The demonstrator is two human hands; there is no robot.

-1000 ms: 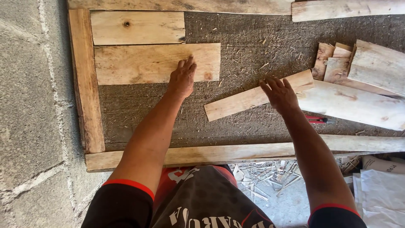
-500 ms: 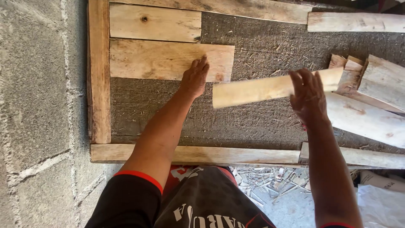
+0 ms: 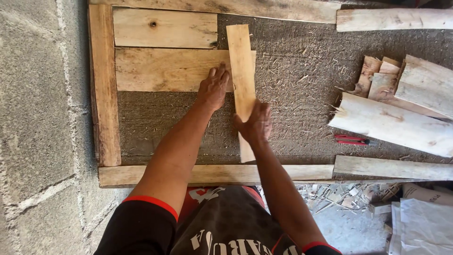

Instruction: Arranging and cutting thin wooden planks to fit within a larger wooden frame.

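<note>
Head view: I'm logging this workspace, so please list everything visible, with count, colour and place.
wooden frame: one, tan, around the brown board
brown board: one, rough, under everything
flat planks: two, pale, top left inside the frame
upright plank: one, pale, centre
loose offcuts: several, pale, right
red tool: one, below the offcuts
block wall: grey, left
left hand: on the lower flat plank
right hand: gripping the upright plank
</note>
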